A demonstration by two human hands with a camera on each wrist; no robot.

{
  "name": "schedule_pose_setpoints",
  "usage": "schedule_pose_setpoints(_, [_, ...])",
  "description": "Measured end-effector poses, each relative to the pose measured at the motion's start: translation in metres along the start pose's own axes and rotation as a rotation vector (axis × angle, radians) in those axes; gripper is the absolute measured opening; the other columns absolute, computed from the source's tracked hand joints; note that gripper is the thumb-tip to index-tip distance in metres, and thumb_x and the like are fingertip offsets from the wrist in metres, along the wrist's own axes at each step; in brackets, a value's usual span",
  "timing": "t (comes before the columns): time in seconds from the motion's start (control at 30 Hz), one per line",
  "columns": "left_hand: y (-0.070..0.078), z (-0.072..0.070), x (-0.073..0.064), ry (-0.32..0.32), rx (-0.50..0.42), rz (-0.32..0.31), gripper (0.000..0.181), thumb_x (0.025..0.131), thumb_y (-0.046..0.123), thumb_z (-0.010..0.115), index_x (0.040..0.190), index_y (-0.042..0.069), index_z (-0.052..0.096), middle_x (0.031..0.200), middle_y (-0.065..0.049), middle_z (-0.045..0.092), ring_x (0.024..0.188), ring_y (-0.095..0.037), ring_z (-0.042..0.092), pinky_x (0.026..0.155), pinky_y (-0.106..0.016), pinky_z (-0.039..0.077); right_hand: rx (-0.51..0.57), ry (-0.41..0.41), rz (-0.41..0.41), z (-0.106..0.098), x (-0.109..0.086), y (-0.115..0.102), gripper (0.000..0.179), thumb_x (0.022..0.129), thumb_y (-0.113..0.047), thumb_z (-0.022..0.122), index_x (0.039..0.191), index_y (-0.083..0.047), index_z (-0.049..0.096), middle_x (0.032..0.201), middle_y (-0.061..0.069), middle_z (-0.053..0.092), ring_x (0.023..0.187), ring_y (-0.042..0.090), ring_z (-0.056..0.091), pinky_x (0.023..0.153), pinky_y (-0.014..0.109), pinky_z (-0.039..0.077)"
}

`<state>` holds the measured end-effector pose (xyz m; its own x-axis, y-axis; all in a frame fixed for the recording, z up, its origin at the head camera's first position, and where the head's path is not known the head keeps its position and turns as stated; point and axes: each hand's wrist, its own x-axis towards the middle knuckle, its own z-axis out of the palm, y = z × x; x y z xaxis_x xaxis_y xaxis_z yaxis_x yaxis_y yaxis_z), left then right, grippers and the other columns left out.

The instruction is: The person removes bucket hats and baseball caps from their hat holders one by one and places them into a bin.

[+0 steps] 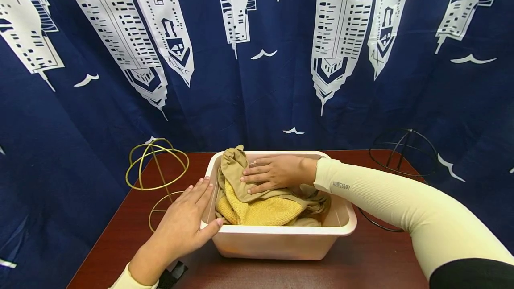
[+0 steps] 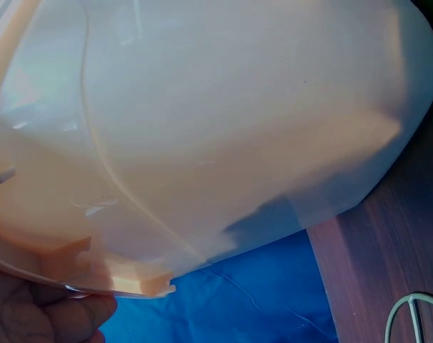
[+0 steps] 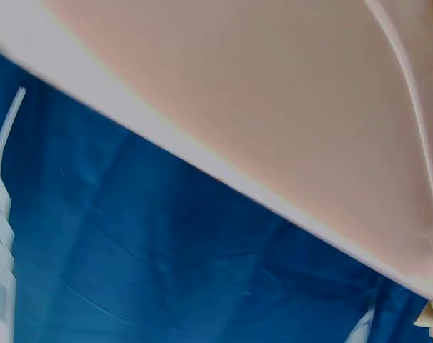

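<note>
A pale pink plastic basin point(image 1: 273, 243) stands on the table with crumpled cloths inside. Tan fabric point(image 1: 233, 168) rises against its left wall, and a textured yellow cloth point(image 1: 267, 213) lies toward the front. My right hand point(image 1: 277, 173) rests palm down on the tan fabric, its fingers extended leftward. At the left rim, my left hand point(image 1: 182, 224) touches the basin with straight fingers, thumb by the front corner. The left wrist view has the basin's outer wall point(image 2: 238, 93) with fingertips point(image 2: 66, 318) at its rim. Basin wall point(image 3: 259, 100) fills much of the right wrist view.
A gold wire stand point(image 1: 160, 171) is left of the basin, and a black wire stand point(image 1: 402, 155) is to the right. Behind the dark red wooden table point(image 1: 385, 253) hangs a navy curtain point(image 1: 281, 88) with white building prints.
</note>
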<state>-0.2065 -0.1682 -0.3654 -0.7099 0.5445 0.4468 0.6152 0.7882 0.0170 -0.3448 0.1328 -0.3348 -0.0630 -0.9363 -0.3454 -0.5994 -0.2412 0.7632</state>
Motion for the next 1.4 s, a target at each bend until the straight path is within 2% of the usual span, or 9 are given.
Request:
schedule_pose_setpoints(0.1, [0.001, 0.0, 0.0, 0.001, -0.005, -0.005, 0.078, 0.089, 0.053, 0.062, 0.138, -0.007, 0.053, 0.147, -0.021, 0.047, 0.139, -0.034, 0.041, 0.114, -0.049, 0.032, 0.035, 0.049, 0.017, 0.008, 0.008, -0.01, 0.059, 0.101, -0.02, 0.044, 0.158, -0.022, 0.028, 0.162, 0.009, 0.027, 0.148, 0.024, 0.025, 0.118, 0.041, 0.024])
schedule_pose_setpoints(0.27, [0.002, 0.0, -0.001, 0.001, -0.008, -0.01, 0.078, 0.088, 0.052, 0.064, 0.138, -0.006, 0.053, 0.147, -0.021, 0.047, 0.139, -0.034, 0.041, 0.114, -0.049, 0.032, 0.104, 0.014, 0.037, 0.017, 0.017, -0.023, 0.064, 0.1, -0.019, 0.046, 0.159, -0.022, 0.023, 0.163, 0.009, 0.022, 0.149, 0.024, 0.022, 0.119, 0.042, 0.022])
schedule_pose_setpoints(0.47, [0.0, -0.002, -0.001, 0.01, 0.001, -0.01, 0.078, 0.088, 0.053, 0.064, 0.139, -0.006, 0.054, 0.148, -0.021, 0.046, 0.139, -0.034, 0.041, 0.114, -0.049, 0.032, 0.002, -0.059, 0.054, 0.005, 0.014, -0.013, 0.067, 0.101, -0.025, 0.049, 0.16, -0.025, 0.019, 0.165, 0.005, 0.019, 0.149, 0.021, 0.02, 0.119, 0.042, 0.021])
schedule_pose_setpoints(0.6, [0.001, 0.0, 0.0, 0.011, -0.004, -0.003, 0.078, 0.088, 0.052, 0.065, 0.139, -0.006, 0.053, 0.147, -0.021, 0.047, 0.138, -0.034, 0.042, 0.113, -0.05, 0.034, 0.026, -0.12, 0.077, -0.012, -0.002, 0.0, 0.1, 0.081, -0.06, 0.068, 0.16, -0.025, 0.017, 0.165, 0.005, 0.016, 0.15, 0.023, 0.018, 0.119, 0.044, 0.023])
schedule_pose_setpoints(0.7, [0.002, 0.002, 0.0, 0.005, 0.004, 0.008, 0.077, 0.088, 0.052, 0.064, 0.139, -0.006, 0.053, 0.147, -0.021, 0.047, 0.138, -0.035, 0.042, 0.112, -0.05, 0.034, 0.103, -0.155, 0.122, -0.026, -0.019, 0.013, 0.131, 0.054, -0.083, 0.072, 0.16, -0.026, 0.018, 0.166, 0.006, 0.015, 0.15, 0.026, 0.015, 0.117, 0.048, 0.026])
schedule_pose_setpoints(0.73, [0.002, 0.002, 0.001, 0.005, 0.005, 0.008, 0.077, 0.088, 0.052, 0.064, 0.138, -0.006, 0.053, 0.147, -0.021, 0.047, 0.138, -0.035, 0.042, 0.112, -0.05, 0.034, 0.129, -0.157, 0.147, -0.031, -0.024, 0.019, 0.133, 0.052, -0.086, 0.07, 0.16, -0.027, 0.019, 0.165, 0.006, 0.015, 0.151, 0.026, 0.015, 0.116, 0.049, 0.027])
schedule_pose_setpoints(0.9, [0.002, -0.001, 0.001, 0.003, 0.011, -0.003, 0.078, 0.088, 0.052, 0.064, 0.138, -0.006, 0.054, 0.147, -0.021, 0.047, 0.138, -0.034, 0.042, 0.113, -0.049, 0.033, 0.256, -0.081, 0.271, -0.052, -0.029, 0.049, 0.123, 0.062, -0.085, 0.064, 0.159, -0.021, 0.025, 0.164, 0.008, 0.02, 0.15, 0.028, 0.016, 0.114, 0.051, 0.03])
schedule_pose_setpoints(1.17, [-0.003, -0.003, 0.0, -0.009, 0.009, -0.005, 0.078, 0.09, 0.055, 0.061, 0.14, -0.006, 0.052, 0.149, -0.021, 0.045, 0.14, -0.033, 0.04, 0.114, -0.049, 0.032, 0.653, 0.043, 0.386, -0.043, 0.024, 0.071, 0.108, 0.079, -0.079, 0.054, 0.16, -0.017, 0.02, 0.166, 0.01, 0.01, 0.152, 0.025, 0.005, 0.12, 0.049, 0.015])
schedule_pose_setpoints(1.4, [-0.003, -0.001, -0.001, -0.001, 0.017, 0.006, 0.078, 0.09, 0.054, 0.059, 0.139, -0.006, 0.053, 0.149, -0.02, 0.045, 0.139, -0.033, 0.04, 0.114, -0.048, 0.033, 0.825, 0.087, 0.341, -0.026, 0.047, 0.059, 0.104, 0.081, -0.08, 0.052, 0.16, -0.021, 0.021, 0.165, 0.011, 0.014, 0.151, 0.025, 0.011, 0.12, 0.047, 0.016])
